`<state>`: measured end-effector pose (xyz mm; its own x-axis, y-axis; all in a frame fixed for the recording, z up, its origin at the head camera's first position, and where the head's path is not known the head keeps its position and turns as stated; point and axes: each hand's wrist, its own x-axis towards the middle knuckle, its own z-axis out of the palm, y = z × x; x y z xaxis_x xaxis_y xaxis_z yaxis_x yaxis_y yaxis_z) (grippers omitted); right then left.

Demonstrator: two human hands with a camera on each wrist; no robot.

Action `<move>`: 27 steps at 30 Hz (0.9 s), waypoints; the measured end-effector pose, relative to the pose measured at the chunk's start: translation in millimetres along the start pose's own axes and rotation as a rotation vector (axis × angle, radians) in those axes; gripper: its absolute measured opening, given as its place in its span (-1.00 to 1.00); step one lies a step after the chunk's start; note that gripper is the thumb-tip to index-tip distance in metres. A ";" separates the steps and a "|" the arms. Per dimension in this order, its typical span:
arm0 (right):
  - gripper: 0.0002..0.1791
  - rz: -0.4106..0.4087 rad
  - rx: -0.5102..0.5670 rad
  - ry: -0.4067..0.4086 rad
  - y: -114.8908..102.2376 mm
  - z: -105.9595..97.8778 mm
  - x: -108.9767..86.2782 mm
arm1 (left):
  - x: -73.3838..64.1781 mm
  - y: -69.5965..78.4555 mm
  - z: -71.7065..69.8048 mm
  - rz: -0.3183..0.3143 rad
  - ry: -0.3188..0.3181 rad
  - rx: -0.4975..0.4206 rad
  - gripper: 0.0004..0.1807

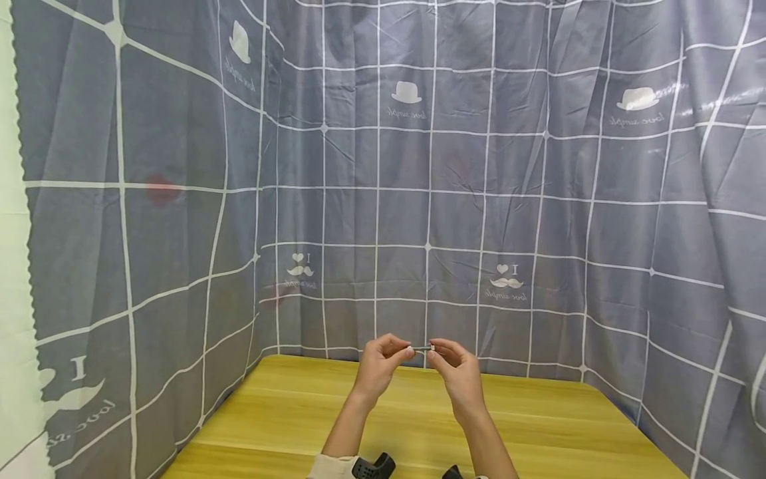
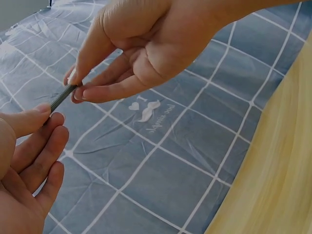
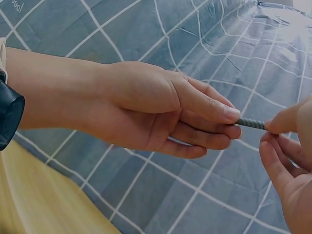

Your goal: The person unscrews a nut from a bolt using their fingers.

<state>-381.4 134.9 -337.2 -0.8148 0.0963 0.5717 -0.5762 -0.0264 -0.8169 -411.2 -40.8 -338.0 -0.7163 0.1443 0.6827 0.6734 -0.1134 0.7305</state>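
Note:
A short grey threaded rod (image 1: pixel 421 348) is held level between both hands, raised in front of the far table edge. The left hand (image 1: pixel 376 370) pinches one end between thumb and fingertips. At the opposite end, the right hand (image 1: pixel 462 376) grips it the same way. Fine ridges show along the bare middle of the rod in the left wrist view (image 2: pixel 62 96) and the right wrist view (image 3: pixel 252 123). Both of its ends are hidden by fingers. The lower fingers of each hand lie loosely bent beneath.
A yellow wood-grain table (image 1: pixel 287 426) lies under the forearms. Grey-blue curtains (image 1: pixel 401 219) with a white grid enclose it behind and at both sides. Black devices (image 1: pixel 374 467) are strapped at the wrists, beside a pale sleeve cuff (image 1: pixel 332 467).

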 end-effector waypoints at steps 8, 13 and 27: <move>-0.76 0.003 0.007 0.054 -2.2 -1.1 -0.4 | -1.3 -0.6 -1.8 -0.013 -0.016 -0.013 -0.83; -0.74 0.013 -0.092 0.105 -1.4 -7.3 2.6 | -1.5 -4.5 -6.9 -0.037 -0.030 -0.003 -0.82; -0.84 -0.109 -0.567 0.073 21.3 -47.8 5.7 | -12.6 -20.5 -36.8 -0.108 0.010 0.165 -0.83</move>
<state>-395.3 182.4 -355.0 -0.7350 0.1372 0.6641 -0.5160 0.5223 -0.6790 -422.7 -76.4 -361.0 -0.7870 0.1368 0.6015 0.6131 0.0649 0.7874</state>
